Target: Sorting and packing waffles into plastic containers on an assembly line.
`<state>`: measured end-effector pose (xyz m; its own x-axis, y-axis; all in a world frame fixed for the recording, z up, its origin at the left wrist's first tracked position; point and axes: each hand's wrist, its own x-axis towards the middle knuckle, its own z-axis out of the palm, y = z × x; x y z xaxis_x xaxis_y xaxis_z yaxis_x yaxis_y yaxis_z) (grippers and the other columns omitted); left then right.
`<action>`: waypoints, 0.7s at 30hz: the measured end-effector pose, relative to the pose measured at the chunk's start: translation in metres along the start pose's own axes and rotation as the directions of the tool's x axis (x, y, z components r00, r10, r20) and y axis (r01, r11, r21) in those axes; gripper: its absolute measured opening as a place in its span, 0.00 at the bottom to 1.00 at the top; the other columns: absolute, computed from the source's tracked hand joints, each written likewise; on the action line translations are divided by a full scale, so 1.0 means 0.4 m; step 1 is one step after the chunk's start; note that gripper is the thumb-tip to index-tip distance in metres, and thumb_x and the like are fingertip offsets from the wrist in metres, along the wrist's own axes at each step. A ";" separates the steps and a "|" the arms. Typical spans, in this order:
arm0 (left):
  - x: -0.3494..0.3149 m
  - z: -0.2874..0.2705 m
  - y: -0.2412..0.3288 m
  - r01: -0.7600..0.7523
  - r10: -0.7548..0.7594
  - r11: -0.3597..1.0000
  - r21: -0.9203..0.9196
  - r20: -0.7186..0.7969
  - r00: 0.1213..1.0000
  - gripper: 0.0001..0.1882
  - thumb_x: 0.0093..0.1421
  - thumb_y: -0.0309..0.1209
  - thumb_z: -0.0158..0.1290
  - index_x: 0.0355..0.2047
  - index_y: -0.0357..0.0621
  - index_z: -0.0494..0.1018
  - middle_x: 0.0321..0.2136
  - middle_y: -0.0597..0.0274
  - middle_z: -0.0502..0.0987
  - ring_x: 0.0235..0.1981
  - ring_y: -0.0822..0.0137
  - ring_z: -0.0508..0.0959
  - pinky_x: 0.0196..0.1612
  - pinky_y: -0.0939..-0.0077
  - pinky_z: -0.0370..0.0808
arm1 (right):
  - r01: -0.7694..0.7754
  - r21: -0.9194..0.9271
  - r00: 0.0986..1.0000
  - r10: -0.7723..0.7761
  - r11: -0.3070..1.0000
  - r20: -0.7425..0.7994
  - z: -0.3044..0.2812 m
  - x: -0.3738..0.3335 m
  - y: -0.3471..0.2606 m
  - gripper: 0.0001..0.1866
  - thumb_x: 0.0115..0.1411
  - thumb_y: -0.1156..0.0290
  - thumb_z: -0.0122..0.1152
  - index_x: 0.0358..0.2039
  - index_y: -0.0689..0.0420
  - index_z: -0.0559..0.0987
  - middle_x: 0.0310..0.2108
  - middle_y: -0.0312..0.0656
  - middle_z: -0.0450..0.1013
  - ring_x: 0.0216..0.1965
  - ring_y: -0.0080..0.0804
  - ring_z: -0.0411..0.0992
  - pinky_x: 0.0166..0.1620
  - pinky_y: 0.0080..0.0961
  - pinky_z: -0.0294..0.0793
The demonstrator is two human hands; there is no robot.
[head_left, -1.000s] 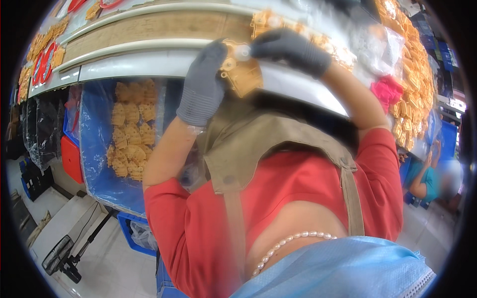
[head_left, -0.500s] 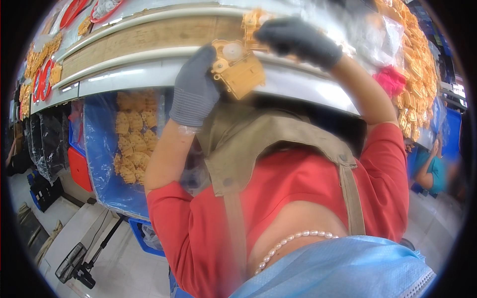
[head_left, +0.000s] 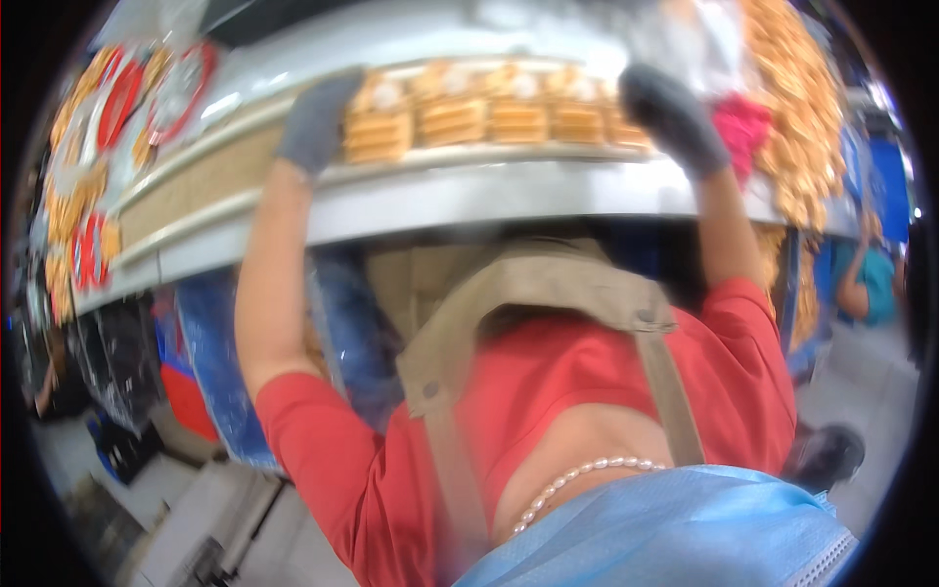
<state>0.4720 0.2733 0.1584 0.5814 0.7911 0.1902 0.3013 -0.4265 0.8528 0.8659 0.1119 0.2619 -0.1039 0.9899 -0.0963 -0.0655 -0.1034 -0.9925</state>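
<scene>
Lengthwise, the white desk (head_left: 469, 196) carried the row of orange parts (head_left: 516, 119), and the step in hand looked like lining that row up. The gloved left hand (head_left: 321, 117) was at the row's left end and the right hand (head_left: 675, 115) at its right, but blur left me unable to tell whether either grip was spread or pinching; the next move seemed to call for even, gentle contact.

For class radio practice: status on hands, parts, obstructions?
Grey-gloved left grip at left end, grey-gloved right grip at right end of row: orange plastic housings. Crumpled pink bundle nearby, apparently not blocking.
</scene>
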 end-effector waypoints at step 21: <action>0.000 0.082 0.152 0.357 -0.436 0.871 -0.337 -0.197 0.878 0.25 0.50 0.33 0.54 0.47 0.36 0.64 0.35 0.56 0.72 0.34 0.71 0.72 0.37 0.79 0.71 | 0.016 -0.987 0.965 -0.257 -0.158 0.056 -0.330 0.283 0.088 0.15 0.49 0.68 0.53 0.39 0.55 0.74 0.28 0.49 0.72 0.31 0.42 0.70 0.36 0.31 0.69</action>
<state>0.5153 0.2330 0.1942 0.2305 0.9669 -0.1094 0.2157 0.0589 0.9747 0.9827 0.2332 0.2061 -0.1395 0.9761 0.1668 0.9885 0.1274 0.0808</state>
